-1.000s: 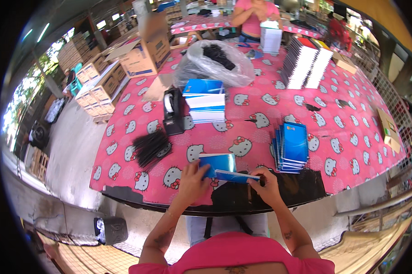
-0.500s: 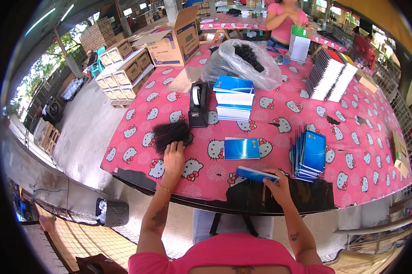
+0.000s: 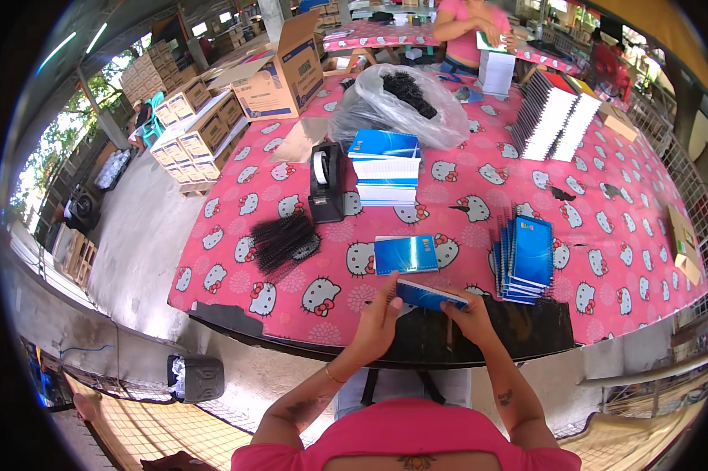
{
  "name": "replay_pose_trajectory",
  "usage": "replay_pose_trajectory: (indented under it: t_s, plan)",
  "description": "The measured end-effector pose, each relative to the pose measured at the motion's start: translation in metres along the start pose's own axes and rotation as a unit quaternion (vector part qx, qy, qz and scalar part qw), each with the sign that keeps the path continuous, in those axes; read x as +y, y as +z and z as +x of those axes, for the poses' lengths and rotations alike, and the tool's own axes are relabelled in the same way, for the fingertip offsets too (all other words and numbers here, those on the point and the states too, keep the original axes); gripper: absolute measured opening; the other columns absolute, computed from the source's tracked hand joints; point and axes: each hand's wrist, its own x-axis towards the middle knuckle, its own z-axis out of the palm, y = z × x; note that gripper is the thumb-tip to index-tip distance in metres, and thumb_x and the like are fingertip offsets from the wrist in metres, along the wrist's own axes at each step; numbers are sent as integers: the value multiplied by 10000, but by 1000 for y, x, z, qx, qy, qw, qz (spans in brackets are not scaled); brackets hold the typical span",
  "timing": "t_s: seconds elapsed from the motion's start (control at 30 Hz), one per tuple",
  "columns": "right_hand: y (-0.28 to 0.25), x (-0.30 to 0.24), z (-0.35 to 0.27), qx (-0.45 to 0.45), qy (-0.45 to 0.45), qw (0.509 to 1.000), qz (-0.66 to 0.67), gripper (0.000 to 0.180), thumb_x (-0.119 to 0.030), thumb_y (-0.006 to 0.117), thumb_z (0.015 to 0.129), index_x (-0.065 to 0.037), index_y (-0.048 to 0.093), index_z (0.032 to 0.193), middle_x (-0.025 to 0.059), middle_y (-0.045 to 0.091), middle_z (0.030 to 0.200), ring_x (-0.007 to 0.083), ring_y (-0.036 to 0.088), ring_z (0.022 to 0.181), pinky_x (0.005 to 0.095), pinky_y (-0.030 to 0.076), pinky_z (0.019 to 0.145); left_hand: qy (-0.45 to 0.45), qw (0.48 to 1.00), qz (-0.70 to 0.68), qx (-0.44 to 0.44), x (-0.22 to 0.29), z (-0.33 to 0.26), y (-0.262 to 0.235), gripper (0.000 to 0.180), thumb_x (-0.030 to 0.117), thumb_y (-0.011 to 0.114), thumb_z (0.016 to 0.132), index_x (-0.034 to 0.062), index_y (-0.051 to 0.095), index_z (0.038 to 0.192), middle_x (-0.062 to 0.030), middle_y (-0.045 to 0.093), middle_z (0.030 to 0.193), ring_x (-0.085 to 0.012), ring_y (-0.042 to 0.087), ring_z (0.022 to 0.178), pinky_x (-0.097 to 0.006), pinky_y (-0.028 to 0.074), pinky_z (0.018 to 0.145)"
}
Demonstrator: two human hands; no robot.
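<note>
Here we hold a blue-covered notebook [image 3: 431, 296] between both hands at the near edge of the desk [image 3: 605, 259], just above its dark front rim. Our left hand [image 3: 380, 314] is closed on the notebook's left end, fingers curled at the edge where a binding would sit, while our right hand [image 3: 470, 312] pinches the right end from below, so the book lies level and steady between them. Whether the left fingers also grip a black coil, we cannot tell.

Just beyond the held book a second blue notebook [image 3: 405, 254] lies flat on the pink patterned cloth, within easy reach. To its left sits a loose heap of black spiral coils [image 3: 285, 242], placed on the left hand's side. To the right, a fanned pile of blue notebooks [image 3: 523, 260] leans edge-up near the right hand, seemingly where bound ones collect.

Farther off, a squared stack of white-paged books topped by a blue cover [image 3: 384, 167] stands beside a black tape dispenser [image 3: 325, 182], and behind them a clear plastic bag [image 3: 397, 106] holds more black coils. Far right, tall rows of white-paged pads [image 3: 558, 116] stand on edge. Cardboard boxes [image 3: 279, 74] sit to the far left, and another person in a pink top [image 3: 467, 27] works at the desk's far end.
</note>
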Motion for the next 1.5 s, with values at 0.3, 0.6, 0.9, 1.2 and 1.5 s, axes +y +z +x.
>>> replay_pose_trajectory:
  t_s: [0.3, 0.6, 0.9, 1.2, 1.5]
  plan:
    - [0, -3, 0, -20, 15, 1000, -16, 314, -38, 644, 925, -4, 662, 1237, 63, 710, 1063, 101, 598, 946, 263, 467, 862, 23, 1000, 5, 7, -2, 15, -20, 437, 130, 528, 1030, 0, 469, 1443, -158, 661, 1242, -135, 605, 854, -299, 501, 743]
    - [-2, -1, 0, -29, -6, 999, -13, 321, -62, 618, 960, -11, 641, 1276, 67, 707, 1085, 108, 589, 975, 273, 461, 895, 161, 968, 192, 21, 2, 29, -44, 230, 127, 694, 896, 43, 713, 1110, -100, 684, 844, -271, 611, 699, -374, 487, 622]
    - [-3, 3, 0, -23, -1, 1000, -6, 319, -54, 613, 957, -14, 641, 1272, 75, 700, 1076, 121, 590, 980, 281, 458, 904, 136, 973, 184, -9, 5, 34, -44, 132, 113, 683, 925, 35, 718, 1024, -89, 643, 728, -216, 597, 610, -329, 450, 541]
    - [-4, 7, -1, -29, 9, 999, -14, 315, -72, 624, 963, -12, 641, 1272, 77, 704, 1090, 115, 591, 991, 280, 462, 899, 169, 971, 161, -53, -3, 59, -49, 141, 149, 674, 942, 34, 668, 1023, -102, 637, 842, -240, 597, 645, -348, 475, 581]
    - [1, -4, -7, -6, -9, 1000, 0, 295, -72, 632, 959, 1, 655, 1243, 75, 697, 1044, 118, 597, 949, 286, 480, 873, 174, 936, 256, -168, 7, 65, -55, 390, 333, 629, 952, 94, 611, 1260, -146, 598, 1174, -308, 615, 933, -477, 447, 869]
